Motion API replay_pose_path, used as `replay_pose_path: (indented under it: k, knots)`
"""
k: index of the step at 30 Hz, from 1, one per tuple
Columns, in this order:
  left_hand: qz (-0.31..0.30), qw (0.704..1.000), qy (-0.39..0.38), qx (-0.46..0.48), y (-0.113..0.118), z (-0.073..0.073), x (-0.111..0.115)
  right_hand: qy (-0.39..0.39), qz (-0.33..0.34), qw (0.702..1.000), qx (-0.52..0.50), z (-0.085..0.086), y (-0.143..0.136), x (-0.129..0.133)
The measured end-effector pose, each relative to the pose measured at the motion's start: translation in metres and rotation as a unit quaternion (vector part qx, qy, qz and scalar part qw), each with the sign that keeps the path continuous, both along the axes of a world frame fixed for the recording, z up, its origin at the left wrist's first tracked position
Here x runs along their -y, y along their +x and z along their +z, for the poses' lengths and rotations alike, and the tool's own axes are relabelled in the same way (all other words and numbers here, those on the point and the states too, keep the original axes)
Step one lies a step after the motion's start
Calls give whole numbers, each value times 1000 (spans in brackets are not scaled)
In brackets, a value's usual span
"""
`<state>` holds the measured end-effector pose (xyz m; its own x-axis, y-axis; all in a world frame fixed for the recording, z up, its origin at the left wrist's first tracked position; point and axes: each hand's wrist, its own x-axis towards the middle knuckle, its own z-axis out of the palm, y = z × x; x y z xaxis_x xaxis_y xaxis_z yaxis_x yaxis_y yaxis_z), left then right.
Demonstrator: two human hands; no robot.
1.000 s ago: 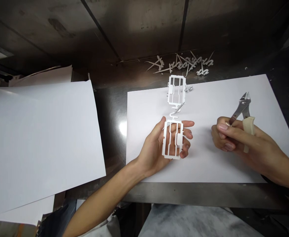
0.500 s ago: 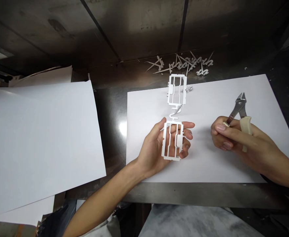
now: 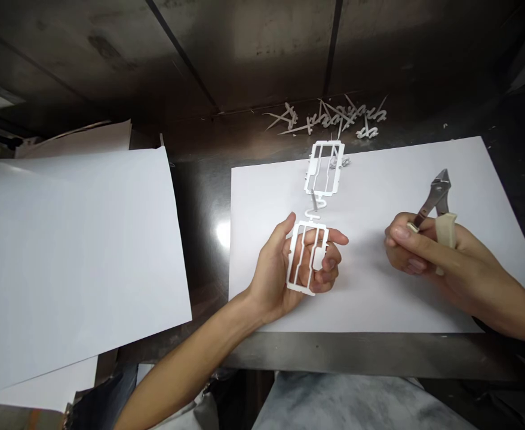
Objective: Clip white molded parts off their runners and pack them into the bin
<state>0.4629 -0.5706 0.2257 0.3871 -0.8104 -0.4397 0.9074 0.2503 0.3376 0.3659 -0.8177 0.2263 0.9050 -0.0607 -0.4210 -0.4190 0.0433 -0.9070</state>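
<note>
Two white plastic frames, a near one [image 3: 319, 258] and a far one [image 3: 315, 166], hang together by a thin S-shaped sprue [image 3: 320, 204]. The near frame rests against the palm and curled fingers of my left hand [image 3: 273, 275], its thumb and index finger stretched out. The far frame reaches out beyond the fingers over the sheet. My right hand [image 3: 459, 263] is wrapped round the pale handles of a pair of side cutters [image 3: 438, 190]. Their metal jaws point up and away, apart from the frames.
A white sheet [image 3: 378, 310] lies on the dark metal table [image 3: 208, 263] under both hands. Cut-off sprue pieces [image 3: 334, 116] lie in a heap behind it, by the metal wall. On the left stands a stack topped with white sheets [image 3: 83, 251].
The joined frames have tilted clockwise in my left hand, the near one shifting left. The cutters have turned slightly, and their jaw tips look closer together.
</note>
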Motion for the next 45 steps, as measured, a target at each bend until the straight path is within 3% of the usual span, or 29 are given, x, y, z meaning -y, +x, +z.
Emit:
replay_pose_path:
  k: [6, 12, 15, 24, 34, 41, 45]
  knots:
    - [-16, 999, 6, 42, 0, -3, 1, 36, -12, 999, -9, -1, 0, 1]
    - [-40, 976, 55, 205, -4, -3, -1, 52, -41, 998, 4, -5, 1, 1]
    - [-52, 971, 75, 223, -5, -3, -2, 32, -33, 999, 10, -8, -1, 2]
    - [-12, 999, -29, 17, -11, 1, 3, -119, -18, 992, 38, -8, -1, -2]
    - [-8, 997, -76, 3, -10, 0, 2, -213, -10, 972, 101, -6, -1, -7]
    - [-41, 992, -97, -65, -4, 2, -2, -234, 10, 965, 116, -7, 2, -8]
    - [-29, 991, -102, -84, -2, 4, -3, -222, 6, 966, 130, -7, 2, -9]
